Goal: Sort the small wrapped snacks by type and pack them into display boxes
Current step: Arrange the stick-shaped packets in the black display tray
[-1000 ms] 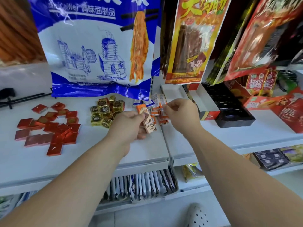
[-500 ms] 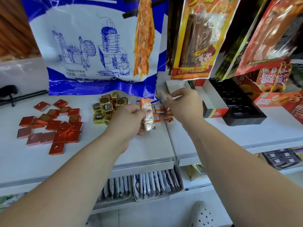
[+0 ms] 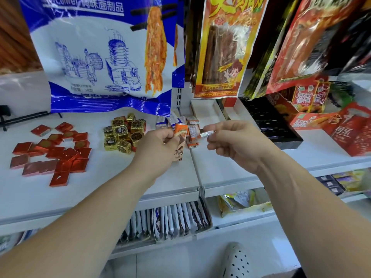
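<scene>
The right hand [image 3: 236, 146] is drawing back from the far pile [image 3: 181, 121], pinching a small silvery-wrapped snack [image 3: 206, 134] toward the orange-brown wrapped bars [image 3: 179, 147] the left hand [image 3: 158, 146] is gripping.

Upper left, a large blue-and-white snack bag [image 3: 96, 57] hangs over the white shelf [image 3: 100, 187], with a yellow-and-red strip-snack bag [image 3: 222, 47] at upper centre, a blurred red bag [image 3: 313, 41] at upper right, upright sachets [image 3: 172, 221] at lower centre, and a white perforated shoe [image 3: 236, 261] at bottom.
</scene>
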The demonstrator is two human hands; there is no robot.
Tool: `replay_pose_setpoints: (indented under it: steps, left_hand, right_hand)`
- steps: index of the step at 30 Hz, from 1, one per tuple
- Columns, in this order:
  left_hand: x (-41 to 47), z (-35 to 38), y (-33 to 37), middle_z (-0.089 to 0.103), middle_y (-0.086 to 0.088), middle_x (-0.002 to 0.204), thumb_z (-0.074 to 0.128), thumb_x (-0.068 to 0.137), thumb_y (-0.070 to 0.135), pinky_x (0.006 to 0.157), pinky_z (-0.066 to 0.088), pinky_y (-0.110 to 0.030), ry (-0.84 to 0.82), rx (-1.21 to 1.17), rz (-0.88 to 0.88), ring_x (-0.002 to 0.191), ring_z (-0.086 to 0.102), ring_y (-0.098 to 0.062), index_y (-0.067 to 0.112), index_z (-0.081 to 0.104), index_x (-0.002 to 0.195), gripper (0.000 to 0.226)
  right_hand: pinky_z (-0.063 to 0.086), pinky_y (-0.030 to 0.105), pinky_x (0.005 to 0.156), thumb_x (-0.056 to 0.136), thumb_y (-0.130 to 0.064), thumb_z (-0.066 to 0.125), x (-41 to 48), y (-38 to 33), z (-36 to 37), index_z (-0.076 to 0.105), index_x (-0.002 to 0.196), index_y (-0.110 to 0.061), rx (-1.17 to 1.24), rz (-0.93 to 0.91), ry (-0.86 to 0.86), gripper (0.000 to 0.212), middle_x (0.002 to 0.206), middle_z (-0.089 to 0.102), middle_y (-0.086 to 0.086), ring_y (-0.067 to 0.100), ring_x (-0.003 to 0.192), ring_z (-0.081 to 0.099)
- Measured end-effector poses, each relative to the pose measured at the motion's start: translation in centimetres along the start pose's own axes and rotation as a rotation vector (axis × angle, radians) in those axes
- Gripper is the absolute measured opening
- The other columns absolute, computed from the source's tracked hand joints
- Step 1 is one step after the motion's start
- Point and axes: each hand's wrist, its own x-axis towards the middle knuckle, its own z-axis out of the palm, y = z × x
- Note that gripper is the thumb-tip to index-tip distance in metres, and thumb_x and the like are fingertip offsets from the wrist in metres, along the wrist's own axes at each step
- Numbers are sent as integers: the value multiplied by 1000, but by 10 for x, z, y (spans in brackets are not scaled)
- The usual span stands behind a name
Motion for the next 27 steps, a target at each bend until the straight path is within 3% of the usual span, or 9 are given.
replay_pose_setpoints:
  steps: [3, 8, 11, 18, 20, 23, 25, 27]
  left_hand:
    - [-4, 1, 1, 75, 2, 87, 57, 98, 21, 54, 47, -13, -37, -52, -12, 80, 71, -9, 15, 71, 87, 18]
    - [-7, 2, 3, 71, 0, 74, 55, 99, 17, 49, 42, -14, -137, -92, -28, 55, 59, 2, 2, 67, 88, 22]
    - [-5, 0, 3, 72, 0, 72, 55, 99, 19, 54, 46, -20, -160, -122, -51, 58, 62, 0, 4, 68, 89, 23]
    - [0, -3, 5, 74, -5, 77, 65, 91, 6, 46, 44, -13, -132, -264, -114, 53, 64, 0, 7, 70, 93, 5]
    - [4, -5, 4, 75, -5, 77, 67, 91, 10, 47, 46, -15, -104, -269, -148, 55, 67, -4, 8, 70, 91, 4]
    - [9, -11, 2, 77, -3, 81, 70, 90, 20, 54, 52, -20, -83, -268, -171, 67, 73, -10, 10, 72, 94, 11]
    - [10, -14, 2, 77, -1, 81, 70, 89, 24, 56, 52, -20, -83, -273, -169, 72, 74, -12, 12, 73, 94, 13]
    - [10, -18, 1, 77, -1, 82, 70, 89, 24, 55, 51, -18, -81, -284, -163, 73, 74, -12, 12, 74, 94, 13]
  right_hand:
    - [43, 18, 47, 88, -2, 68, 4, 4, 2, 72, 96, 1, -70, -14, -19, 10, 78, 71, 11, 11, 57, 60]
    - [32, 21, 42, 91, -15, 68, 16, 13, 12, 68, 76, -8, -140, -64, 7, 16, 71, 67, 11, 13, 48, 52]
    - [32, 22, 43, 91, -19, 69, 24, 18, 19, 69, 78, -9, -152, -61, 40, 17, 80, 71, 19, 13, 48, 51]
    - [30, 19, 40, 90, -23, 71, 39, 18, 37, 71, 85, -2, -103, -3, 62, 22, 65, 66, 6, 10, 45, 42]
    - [37, 21, 44, 89, -32, 71, 47, 17, 35, 73, 87, -6, -264, -73, 170, 26, 69, 69, 6, 9, 47, 48]
    - [49, 29, 64, 87, -37, 72, 67, 19, 24, 74, 103, -22, -746, -286, 407, 21, 91, 70, -5, 11, 75, 63]
    - [52, 32, 74, 86, -34, 73, 77, 24, 20, 70, 117, -25, -989, -375, 435, 32, 108, 67, -4, 17, 91, 63]
    - [51, 34, 76, 84, -33, 74, 89, 30, 19, 70, 119, -24, -1128, -458, 441, 36, 113, 65, 1, 23, 99, 61]
